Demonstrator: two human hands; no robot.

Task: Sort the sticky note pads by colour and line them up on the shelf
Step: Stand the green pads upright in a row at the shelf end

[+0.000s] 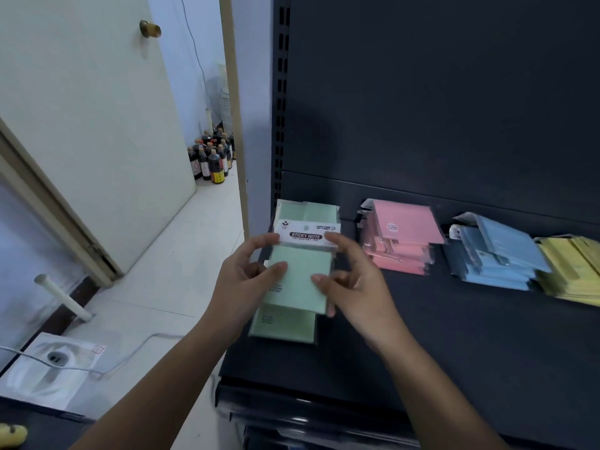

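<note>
Obs.: I hold one green pad [302, 271] in both hands, over the green stack [285, 324] at the left end of the shelf [454, 336]. I cannot tell whether it touches the pads under it or sits just above them.

Left hand [246, 271]: thumb on the pad's face near the left edge, forefinger curled to the left end of the header card [306, 234]. Right hand [350, 280]: same on the right edge, thumb on the face, forefinger at the header's right corner. Both hands pinch, narrow, with nothing else in them.

Other colours are on the same shelf to the right: pink stack [402, 241], then blue stack [493, 254], with yellow stack [571, 267] just beside the blue. All three look loosely piled and fanned, not squared.

Handling, my judgement:
- Light; a two-finger pinch per side is ample.
- The block of paper is fairly stiff flat, but probably flexes if held by one corner.
- The clear wrapper [331, 306] is glossy, so likely slippery; pads may slide off one another when stacked.
- The header card is thin and could crease; better to grip the side edges of the block than the card.
- Not fragile, though corners dent.

To place: lower it flat with edges matched to the stack, then let go of both sides together.
</note>
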